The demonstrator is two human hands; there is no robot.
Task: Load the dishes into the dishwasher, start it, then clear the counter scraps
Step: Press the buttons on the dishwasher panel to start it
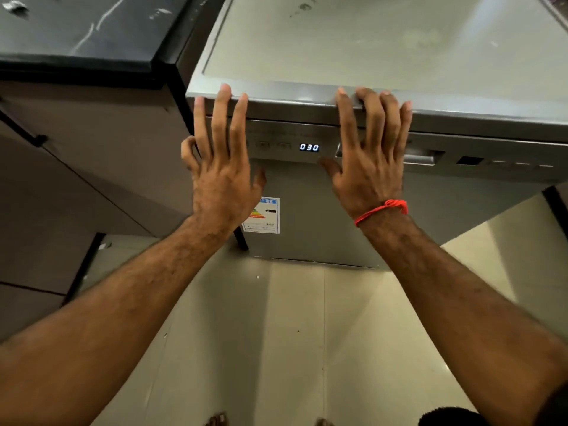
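Head view. Floor: pale, glossy rectangular tiles [295, 333] with thin grout lines, lying below both forearms. Outboard of the left hand stands a dark, streaked stone countertop [76, 29] with a black edge, over flat brown-grey cabinet fronts [92, 167].

The task's appliance, a freestanding stainless-steel dishwasher [307, 210], stands directly ahead of both hands with its door shut. Its top panel [368, 41] is flat, matt grey and smudged, framed by a brushed metal rim. The control strip under the rim carries a lit digital display [309, 147] reading 030, located between the two hands. A recessed metal door handle [421, 158] sits partly behind the right hand's fingers. A multicoloured energy-rating sticker [264, 215] is fixed to the door face, just below and inboard of the left hand.

Left hand [221, 167]: opened wide, fingers spread and extended upward, tips reaching the front rim of the top panel; the little finger is curled aside. It encloses nothing. Whether the palm presses on the door cannot be told.

Right hand [368, 167]: likewise spread flat, fingertips lying on the front rim of the top panel, thumb pointing toward the display. It grasps nothing. A red knotted thread band [382, 210] circles its wrist.
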